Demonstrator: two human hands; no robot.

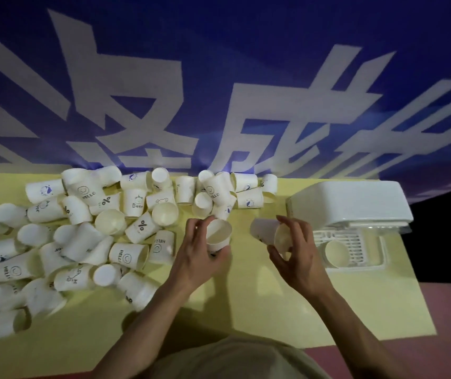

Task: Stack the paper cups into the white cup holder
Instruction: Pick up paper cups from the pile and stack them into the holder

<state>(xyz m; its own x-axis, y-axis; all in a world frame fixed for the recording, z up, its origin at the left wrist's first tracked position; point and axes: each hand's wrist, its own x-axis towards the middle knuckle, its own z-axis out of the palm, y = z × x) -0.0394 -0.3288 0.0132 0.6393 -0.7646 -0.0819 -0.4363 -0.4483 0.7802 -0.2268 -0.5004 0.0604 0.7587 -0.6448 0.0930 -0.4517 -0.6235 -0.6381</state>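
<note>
white paper cups [134, 201] with blue prints, pale yellow tabletop [246, 310], white cup holder [350, 203], blue banner [219, 64] with white characters.

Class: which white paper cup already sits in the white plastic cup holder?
The lone open-mouthed paper cup in the white holder's grid tray, right of both hands.

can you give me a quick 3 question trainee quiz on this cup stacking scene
1. True or false: each hand holds a paper cup.
2. Where does the loose pile of cups lie: A) person's left of the hands, B) person's right, C) inside the holder?
3. What already sits in the white cup holder?

Key:
1. True: left hand and right hand each grip a cup.
2. A
3. One cup in the holder, mouth up.
</note>
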